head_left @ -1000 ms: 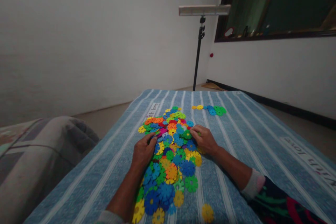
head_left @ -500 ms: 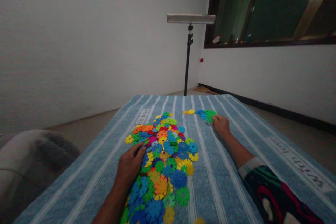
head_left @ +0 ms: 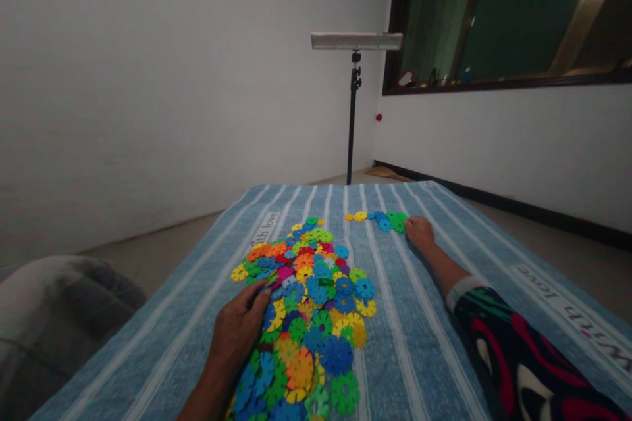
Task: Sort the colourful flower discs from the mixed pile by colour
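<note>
A long heap of colourful notched plastic snowflake discs [head_left: 337,355] lies on the striped cloth. My left hand [head_left: 237,325] rests along the left edge of the heap, thumb and forefinger drawn together near a pink disc [head_left: 285,273]; whatever is between those fingertips is too small to make out. Farther off on the right, my right hand [head_left: 419,232] is closed, its fingertips at the right edge of a green disc [head_left: 397,221]. That disc ends a short row with blue discs [head_left: 382,220], a yellow disc [head_left: 361,216] and a small orange disc [head_left: 349,217].
Blue cloth with white stripes [head_left: 419,355] covers the table. A lamp on a black stand [head_left: 352,118] rises behind its far edge. Grey fabric [head_left: 59,316] bulges at the left. White walls and a dark-framed window [head_left: 513,20] stand beyond.
My right hand has shifted slightly to the right along the green disc's edge. My left hand has drawn back a little toward me. The camera view has tilted slightly.
</note>
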`<state>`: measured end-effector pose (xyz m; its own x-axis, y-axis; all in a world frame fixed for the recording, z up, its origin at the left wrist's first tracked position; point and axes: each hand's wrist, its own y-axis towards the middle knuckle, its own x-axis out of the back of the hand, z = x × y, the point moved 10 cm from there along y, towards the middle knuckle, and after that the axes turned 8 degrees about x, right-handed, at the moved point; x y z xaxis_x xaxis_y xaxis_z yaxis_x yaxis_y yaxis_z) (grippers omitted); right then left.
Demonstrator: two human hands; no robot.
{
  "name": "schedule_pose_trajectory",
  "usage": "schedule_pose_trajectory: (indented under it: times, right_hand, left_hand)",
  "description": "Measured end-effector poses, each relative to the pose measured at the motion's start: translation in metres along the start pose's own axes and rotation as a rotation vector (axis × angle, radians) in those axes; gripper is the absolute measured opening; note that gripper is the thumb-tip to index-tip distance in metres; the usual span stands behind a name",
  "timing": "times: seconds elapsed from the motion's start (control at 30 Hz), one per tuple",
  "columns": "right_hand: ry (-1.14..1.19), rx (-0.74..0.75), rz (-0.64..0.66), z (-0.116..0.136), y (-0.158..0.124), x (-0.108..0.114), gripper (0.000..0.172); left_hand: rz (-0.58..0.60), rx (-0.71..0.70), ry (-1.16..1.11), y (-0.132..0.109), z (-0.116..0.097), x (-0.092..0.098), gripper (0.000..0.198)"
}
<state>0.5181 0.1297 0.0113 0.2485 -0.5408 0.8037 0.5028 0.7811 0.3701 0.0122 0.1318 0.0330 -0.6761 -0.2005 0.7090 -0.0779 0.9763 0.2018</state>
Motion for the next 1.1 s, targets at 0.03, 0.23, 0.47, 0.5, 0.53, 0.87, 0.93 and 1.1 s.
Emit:
schedule_pose_trajectory:
  times: [0.03,0.23,0.47,0.5,0.53,0.87,0.93,1.1]
  right_hand:
    - [-0.009,0.004,0.005,0.000,0.001,-0.001,0.033]
    - [-0.053,-0.007,-0.008,-0.001,0.001,-0.004,0.031]
    - [-0.082,0.018,-0.028,0.003,-0.017,0.001,0.035]
    - [-0.084,0.035,-0.022,0.006,-0.021,0.002,0.035]
    - [-0.087,0.055,-0.013,0.009,-0.025,0.003,0.035]
    - [-0.065,0.295,0.157,0.068,-0.079,-0.002,0.025]
    - [-0.038,0.349,0.191,0.085,-0.091,-0.005,0.024]
    - [0.094,0.562,0.229,0.136,-0.123,-0.008,0.024]
  left_hand:
    - [0.004,0.001,0.001,0.000,0.000,0.000,0.056]
    - [0.004,0.010,-0.013,0.000,-0.001,0.002,0.059]
    - [-0.011,0.012,-0.030,0.000,-0.001,0.001,0.055]
    - [-0.013,0.010,-0.029,0.001,-0.001,0.001,0.055]
    - [-0.016,0.009,-0.029,0.001,-0.001,0.001,0.055]
    - [-0.003,-0.027,-0.052,-0.006,-0.012,0.000,0.048]
    - [0.008,-0.029,-0.049,-0.008,-0.013,0.000,0.048]
    - [0.015,-0.047,-0.066,-0.009,-0.013,-0.001,0.048]
